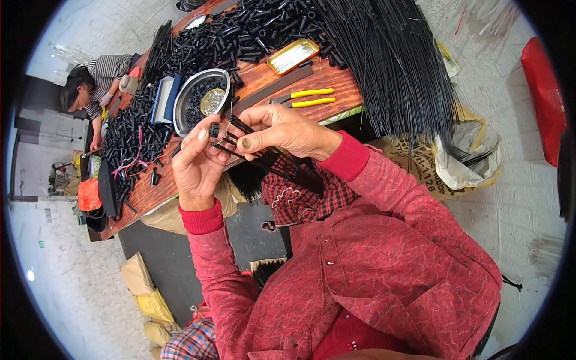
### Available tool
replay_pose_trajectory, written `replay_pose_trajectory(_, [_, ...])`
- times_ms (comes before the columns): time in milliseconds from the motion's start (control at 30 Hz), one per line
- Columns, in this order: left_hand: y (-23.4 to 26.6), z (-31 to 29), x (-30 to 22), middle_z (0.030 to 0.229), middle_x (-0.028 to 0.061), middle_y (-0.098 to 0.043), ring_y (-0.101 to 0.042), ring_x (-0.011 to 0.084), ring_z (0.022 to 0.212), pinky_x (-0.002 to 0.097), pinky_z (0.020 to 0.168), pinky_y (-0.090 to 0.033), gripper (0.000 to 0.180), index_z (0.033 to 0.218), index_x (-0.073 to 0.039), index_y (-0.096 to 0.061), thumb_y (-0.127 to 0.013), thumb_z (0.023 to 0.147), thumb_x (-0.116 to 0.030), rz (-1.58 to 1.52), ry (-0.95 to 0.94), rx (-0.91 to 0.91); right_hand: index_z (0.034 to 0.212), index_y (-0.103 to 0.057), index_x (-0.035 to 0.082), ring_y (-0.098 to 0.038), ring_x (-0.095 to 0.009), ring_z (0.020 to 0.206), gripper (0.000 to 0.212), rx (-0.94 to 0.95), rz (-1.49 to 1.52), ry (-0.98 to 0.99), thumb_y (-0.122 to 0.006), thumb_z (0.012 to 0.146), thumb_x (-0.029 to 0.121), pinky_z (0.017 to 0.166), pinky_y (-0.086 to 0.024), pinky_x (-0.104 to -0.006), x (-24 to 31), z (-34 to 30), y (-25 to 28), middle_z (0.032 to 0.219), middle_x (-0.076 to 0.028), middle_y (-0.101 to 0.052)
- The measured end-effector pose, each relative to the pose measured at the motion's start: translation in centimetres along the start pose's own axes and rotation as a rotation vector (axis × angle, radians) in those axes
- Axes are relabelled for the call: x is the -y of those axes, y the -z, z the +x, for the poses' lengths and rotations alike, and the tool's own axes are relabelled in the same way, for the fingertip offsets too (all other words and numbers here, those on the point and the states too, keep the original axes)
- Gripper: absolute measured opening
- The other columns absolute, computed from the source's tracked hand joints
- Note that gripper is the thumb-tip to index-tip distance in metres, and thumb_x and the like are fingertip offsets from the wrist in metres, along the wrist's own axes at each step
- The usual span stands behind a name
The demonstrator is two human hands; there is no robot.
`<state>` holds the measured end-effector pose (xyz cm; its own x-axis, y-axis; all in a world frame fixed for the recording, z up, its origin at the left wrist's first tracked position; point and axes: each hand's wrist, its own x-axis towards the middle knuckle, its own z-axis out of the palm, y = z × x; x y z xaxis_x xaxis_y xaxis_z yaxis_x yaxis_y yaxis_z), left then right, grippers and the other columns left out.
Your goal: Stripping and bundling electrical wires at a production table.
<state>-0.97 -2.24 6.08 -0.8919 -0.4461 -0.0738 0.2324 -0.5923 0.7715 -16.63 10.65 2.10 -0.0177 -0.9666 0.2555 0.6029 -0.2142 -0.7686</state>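
Observation:
In front of my chest, above the table's near edge, both hands work close together. My left hand (199, 161) pinches a small black part (214, 129) between thumb and fingertips. With thumb and fingers closed, my right hand (287, 133) holds several thin black rods (235, 125), whose ends meet the left fingertips. A thin wire-like piece shows between the hands; how it joins the rods is too small to tell. The rods run down over a red-and-black checked cloth (288, 195) on my lap. Just beyond the hands stands a metal bowl (180, 99) holding small black rings and a round tin (213, 102).
Yellow-handled pliers (312, 97) and a yellow-rimmed tray (293, 56) lie on the wooden table (336, 84). Black tubular parts (264, 27) heap behind them; long black rods (390, 66) overhang the right end. A blue-and-white box (165, 99) sits left. A co-worker (99, 84) works at far left.

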Motion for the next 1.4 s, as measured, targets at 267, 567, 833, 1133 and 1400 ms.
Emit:
replay_pose_trajectory(267, [-0.4,-0.1,0.0,0.102,0.0163,-0.066,-0.066,0.0202,0.079,0.0279,0.065,-0.052,0.038,0.120,0.007,-0.055,-0.058,0.089,-0.013,0.037,-0.027,-0.033,0.098,-0.062,0.003,-0.057,-0.008,0.073,0.025,-0.007,-0.043,-0.005,-0.072,0.086,0.023,0.064,-0.043,-0.0200,0.0,0.0,0.1,0.084,0.000,-0.062])
replay_pose_trajectory(567, [-0.1,-0.3,-0.4,0.096,0.0136,-0.068,-0.066,0.0187,0.078,0.0280,0.063,-0.052,0.033,0.118,0.004,-0.057,-0.060,0.090,-0.013,0.145,-0.035,-0.012,0.097,-0.063,0.004,-0.057,-0.007,0.072,0.024,-0.030,-0.046,-0.013,-0.073,0.085,0.023,0.064,-0.043,-0.0199,-0.1,0.0,-0.1,0.083,0.001,-0.062])
replay_pose_trajectory(833, [-1.1,-0.9,-0.4,0.093,0.0120,-0.068,-0.066,0.0160,0.067,0.0253,0.058,-0.054,0.028,0.111,0.008,-0.061,-0.062,0.089,-0.010,0.222,-0.098,-0.082,0.097,-0.063,0.005,-0.057,-0.007,0.073,0.024,-0.068,-0.085,-0.008,-0.073,0.085,0.022,0.064,-0.043,-0.0197,0.1,-0.2,-0.6,0.082,0.001,-0.062])
replay_pose_trajectory(1133, [-1.0,-1.3,-0.2,0.087,0.0087,-0.067,-0.063,0.0130,0.065,0.0240,0.059,-0.053,0.023,0.106,0.005,-0.063,-0.064,0.088,-0.011,0.263,-0.122,-0.024,0.094,-0.063,0.004,-0.058,-0.008,0.069,0.023,-0.024,-0.077,-0.030,-0.074,0.083,0.021,0.061,-0.043,-0.0199,0.0,-0.1,-0.4,0.080,0.000,-0.062])
replay_pose_trajectory(1400, [-1.7,-1.3,-1.4,0.090,0.0096,-0.067,-0.065,0.0124,0.071,0.0265,0.064,-0.057,0.021,0.102,0.004,-0.064,-0.065,0.088,-0.011,0.425,-0.062,-0.009,0.093,-0.063,0.004,-0.062,-0.009,0.070,0.020,0.001,-0.054,-0.084,-0.074,0.083,0.017,0.061,-0.045,-0.0210,0.4,-0.1,-0.3,0.081,-0.001,-0.063])
